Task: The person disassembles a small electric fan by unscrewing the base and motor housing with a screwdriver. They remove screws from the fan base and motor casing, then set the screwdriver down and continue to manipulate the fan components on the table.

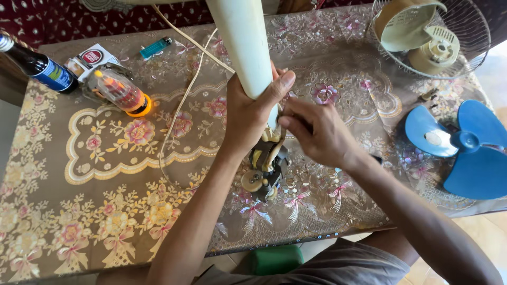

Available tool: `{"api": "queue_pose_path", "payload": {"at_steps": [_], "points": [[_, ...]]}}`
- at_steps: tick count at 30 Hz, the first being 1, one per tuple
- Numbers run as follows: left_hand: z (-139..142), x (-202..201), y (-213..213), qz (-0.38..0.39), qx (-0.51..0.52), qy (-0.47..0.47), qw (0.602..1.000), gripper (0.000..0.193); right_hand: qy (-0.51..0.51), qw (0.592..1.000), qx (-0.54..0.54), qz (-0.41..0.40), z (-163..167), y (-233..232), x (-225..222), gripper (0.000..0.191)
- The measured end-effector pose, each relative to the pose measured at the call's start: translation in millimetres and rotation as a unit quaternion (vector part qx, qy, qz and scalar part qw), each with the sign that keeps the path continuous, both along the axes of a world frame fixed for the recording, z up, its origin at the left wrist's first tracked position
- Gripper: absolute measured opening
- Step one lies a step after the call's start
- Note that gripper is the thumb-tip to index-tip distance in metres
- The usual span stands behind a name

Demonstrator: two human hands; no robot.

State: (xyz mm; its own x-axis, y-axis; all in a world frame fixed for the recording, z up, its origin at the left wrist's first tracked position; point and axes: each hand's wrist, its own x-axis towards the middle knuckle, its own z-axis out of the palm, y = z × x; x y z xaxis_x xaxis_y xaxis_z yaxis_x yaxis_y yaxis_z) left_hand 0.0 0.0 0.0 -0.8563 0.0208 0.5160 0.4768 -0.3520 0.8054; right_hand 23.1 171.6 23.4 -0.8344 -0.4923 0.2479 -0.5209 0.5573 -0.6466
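My left hand [248, 108] is wrapped around the lower end of a cream-coloured fan pole [240, 37] that slants up and away over the table. Below the pole's end hangs a small motor part [264, 171] with yellowish windings and a round metal piece, resting on the flowered tablecloth [105, 174]. My right hand [317, 132] pinches at wires or a small part just under the pole's end, right beside my left thumb. What the fingers hold is too small to make out.
A blue fan blade [465, 145] lies at the right, a wire fan guard with a cream motor housing [422, 37] at the back right. At the left are a dark bottle [39, 66], a small box [90, 58], a teal lighter [156, 47], an orange-based bottle [124, 95] and a white cord [179, 111].
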Motion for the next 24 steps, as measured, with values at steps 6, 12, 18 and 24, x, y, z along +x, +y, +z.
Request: {"api": "queue_pose_path", "payload": {"at_steps": [6,12,18,24], "points": [[7,-3,-9,-0.013,-0.019,-0.046,0.999,0.026,0.243,0.965,0.055,0.078,-12,-1,-11,0.011],[9,-6,-20,-0.035,-0.013,-0.071,0.997,0.028,0.447,0.862,0.142,0.193,9,0,-31,0.023],[11,-6,-27,-0.006,-0.002,-0.039,0.999,0.027,0.140,0.984,0.066,0.093,21,-21,-7,0.020],[18,6,-27,0.000,-0.020,-0.035,0.999,0.026,-0.153,0.982,0.113,-0.015,45,-29,-3,0.037]]}}
